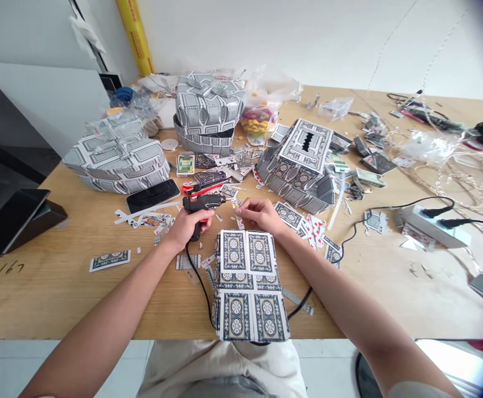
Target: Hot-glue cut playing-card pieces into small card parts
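My left hand [188,225] is wrapped round the handle of a black hot glue gun [203,203], whose nozzle points right. Just past the nozzle, my right hand [261,214] pinches a narrow strip of playing card [238,216] between thumb and fingers. Below both hands, at the table's front edge, sits a box covered in blue-patterned playing cards [247,282], its card backs facing up. The glue gun's black cord [197,276] runs down toward the box and passes out of sight behind it.
Card-covered boxes [119,157] stand at the back left, with another card-built piece [297,163] right of centre. A phone [153,195] lies left of the glue gun. Card scraps [313,228] litter the wooden table [150,301]. A power strip [436,224] with cords is at right.
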`<state>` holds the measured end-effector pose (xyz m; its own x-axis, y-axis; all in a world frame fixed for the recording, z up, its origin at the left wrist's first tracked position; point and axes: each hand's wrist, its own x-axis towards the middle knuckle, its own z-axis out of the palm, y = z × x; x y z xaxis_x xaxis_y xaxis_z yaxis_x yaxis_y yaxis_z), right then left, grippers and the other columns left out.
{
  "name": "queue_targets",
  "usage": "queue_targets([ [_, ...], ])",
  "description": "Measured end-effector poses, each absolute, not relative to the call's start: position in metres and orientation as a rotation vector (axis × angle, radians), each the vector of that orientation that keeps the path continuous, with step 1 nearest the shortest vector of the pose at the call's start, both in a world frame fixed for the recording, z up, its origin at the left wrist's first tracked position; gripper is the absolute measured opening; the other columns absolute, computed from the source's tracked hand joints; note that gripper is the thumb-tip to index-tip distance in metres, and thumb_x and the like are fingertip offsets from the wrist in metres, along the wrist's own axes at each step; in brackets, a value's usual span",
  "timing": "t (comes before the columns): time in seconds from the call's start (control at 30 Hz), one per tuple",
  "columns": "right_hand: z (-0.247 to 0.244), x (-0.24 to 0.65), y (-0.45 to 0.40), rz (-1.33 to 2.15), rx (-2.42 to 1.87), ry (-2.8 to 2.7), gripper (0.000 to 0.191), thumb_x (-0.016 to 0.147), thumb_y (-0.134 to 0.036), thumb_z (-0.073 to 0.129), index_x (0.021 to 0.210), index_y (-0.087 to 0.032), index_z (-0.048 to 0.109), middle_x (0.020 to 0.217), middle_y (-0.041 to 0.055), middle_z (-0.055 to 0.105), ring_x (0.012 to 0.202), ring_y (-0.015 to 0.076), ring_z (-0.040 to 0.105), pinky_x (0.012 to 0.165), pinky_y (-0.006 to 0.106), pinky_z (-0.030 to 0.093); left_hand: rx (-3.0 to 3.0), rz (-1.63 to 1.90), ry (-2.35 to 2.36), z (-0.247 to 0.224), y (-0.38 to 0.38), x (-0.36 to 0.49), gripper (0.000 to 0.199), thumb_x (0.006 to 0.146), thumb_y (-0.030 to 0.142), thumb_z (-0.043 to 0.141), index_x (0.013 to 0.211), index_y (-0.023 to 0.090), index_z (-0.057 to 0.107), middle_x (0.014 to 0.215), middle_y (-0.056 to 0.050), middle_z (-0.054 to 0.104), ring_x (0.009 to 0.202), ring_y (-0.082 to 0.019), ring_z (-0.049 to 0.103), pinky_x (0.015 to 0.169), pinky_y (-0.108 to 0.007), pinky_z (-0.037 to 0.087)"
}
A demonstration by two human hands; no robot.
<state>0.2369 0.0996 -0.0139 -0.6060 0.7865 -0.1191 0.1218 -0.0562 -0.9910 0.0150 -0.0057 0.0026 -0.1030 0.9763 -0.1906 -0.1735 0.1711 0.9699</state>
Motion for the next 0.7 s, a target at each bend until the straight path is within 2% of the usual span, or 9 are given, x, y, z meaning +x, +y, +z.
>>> queue_targets([
  [0.23, -0.0165, 0.2372, 0.1012, 1.707, -0.941, -1.725, 0.05, 0.073, -0.066, 0.091, 0.075, -0.02, 0.072, 0.059, -0.0046, 0.057, 0.05, 0.0099, 0.042, 0.049, 0.028, 0.027, 0.946, 1.21, 1.271, -0.0008, -0.0062, 0.0141, 0.03, 0.078, 0.044, 0.078, 0.068, 0.019, 0.064, 0.062, -0.001, 0.059, 0.056, -0.013, 0.048, 0.054, -0.029, 0.037],
  [0.7, -0.0178, 0.238, 0.1027, 1.685, -0.948, -1.697, 0.047, 0.072, -0.063, 0.091, 0.076, -0.019, 0.073, 0.06, -0.0046, 0.057, 0.051, 0.0099, 0.042, 0.049, 0.028, 0.028, 1.015, 1.16, 1.296, -0.003, -0.0057, 0.0127, 0.033, 0.082, 0.045, 0.075, 0.065, 0.019, 0.062, 0.064, 0.0, 0.06, 0.057, -0.013, 0.049, 0.057, -0.03, 0.036],
])
